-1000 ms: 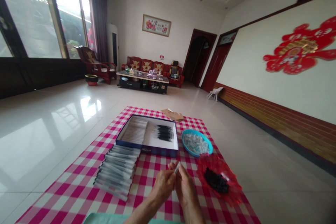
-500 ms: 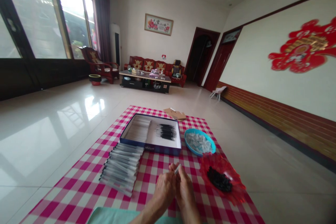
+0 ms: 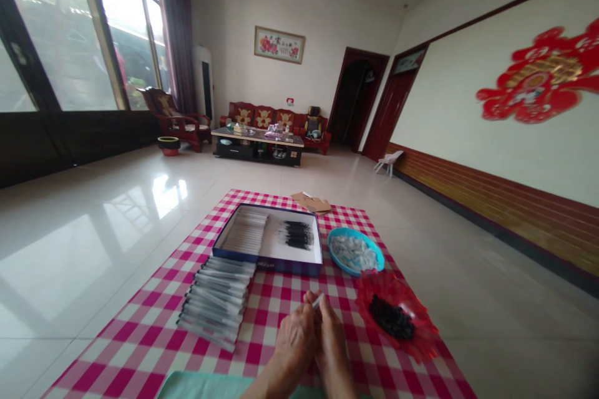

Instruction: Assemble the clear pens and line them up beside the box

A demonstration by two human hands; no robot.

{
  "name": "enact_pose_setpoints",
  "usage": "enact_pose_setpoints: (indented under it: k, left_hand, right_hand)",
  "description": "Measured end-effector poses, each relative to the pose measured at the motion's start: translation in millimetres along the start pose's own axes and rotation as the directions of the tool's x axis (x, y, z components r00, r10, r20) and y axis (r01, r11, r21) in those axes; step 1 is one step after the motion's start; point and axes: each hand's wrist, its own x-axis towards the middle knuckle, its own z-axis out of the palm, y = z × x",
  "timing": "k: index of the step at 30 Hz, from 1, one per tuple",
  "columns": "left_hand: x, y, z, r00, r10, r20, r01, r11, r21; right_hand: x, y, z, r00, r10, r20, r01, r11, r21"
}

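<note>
My left hand [image 3: 296, 331] and my right hand [image 3: 332, 329] are pressed together over the tablecloth, both closed. Between their fingertips a short length of a whitish translucent pen [image 3: 319, 300] sticks out; the fingers hide the remainder. To the left lies a row of clear pens with dark ends [image 3: 216, 300]. Past my hands is a shallow blue-edged box [image 3: 290, 269] holding clear pen tubes [image 3: 246, 229] and a bundle of thin black-ended pieces [image 3: 299, 235]. On the right, a blue bowl [image 3: 333, 257] carries translucent small parts [image 3: 354, 252], and a red scalloped dish [image 3: 423, 330] holds small black parts [image 3: 391, 317].
A pink-and-white checked cloth [image 3: 140, 349] covers the table. Flat brown cardboard [image 3: 312, 203] lies at its far edge, and a pale green cloth [image 3: 201, 386] at the near edge. Farther off stand a coffee table [image 3: 257, 146], a red wooden sofa [image 3: 253, 113] and a small chair [image 3: 388, 162].
Both hands stay together over nearly the same spot, with a slight shift of the fingers around the pen. The camera view has tilted a little. The containers have not moved.
</note>
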Motion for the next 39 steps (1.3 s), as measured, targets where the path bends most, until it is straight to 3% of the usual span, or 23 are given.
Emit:
enact_pose_setpoints:
  k: [3,14,21,24,27,33,36,39]
  left_hand:
    - [-0.6,5.2,-3.7,1.0,-0.001,-0.002,0.001,0.993,0.116]
    - [3.9,9.2,-1.8,0.998,0.054,0.01,-0.055,0.968,0.244]
    - [-3.5,-10.6,-14.2,0.99,0.133,-0.037,-0.115,0.942,0.314]
    - [-10.3,-26.8,-37.5,0.977,0.202,-0.075,-0.162,0.918,0.362]
    - [-9.7,-46.2,-78.4,0.951,0.285,-0.119,-0.21,0.878,0.431]
    - [10.7,-93.0,-162.9,0.936,0.299,-0.186,-0.122,0.771,0.625]
    - [17.7,-111.8,-179.1,0.934,0.317,-0.167,-0.138,0.748,0.649]
    - [18.9,-122.8,-179.7,0.933,0.323,-0.159,-0.145,0.741,0.655]
  right_hand:
    - [-0.6,-0.4,-0.3,1.0,0.003,-0.022,-0.003,1.0,-0.008]
    - [-0.5,-5.0,0.7,1.0,0.022,-0.012,-0.021,0.999,0.025]
    - [-4.6,-2.3,0.7,0.995,0.049,0.082,-0.052,0.998,0.041]
    - [0.2,-2.7,-5.7,0.998,0.029,0.056,-0.031,0.999,0.032]
    - [8.2,-2.2,-11.2,0.998,0.041,0.041,-0.044,0.997,0.063]
    - [10.4,1.9,-9.1,0.998,0.06,0.024,-0.061,0.997,0.051]
    - [8.1,2.6,-7.2,0.999,0.039,0.029,-0.04,0.999,0.023]
    - [6.9,2.1,-6.8,0.999,0.04,0.029,-0.041,0.999,0.019]
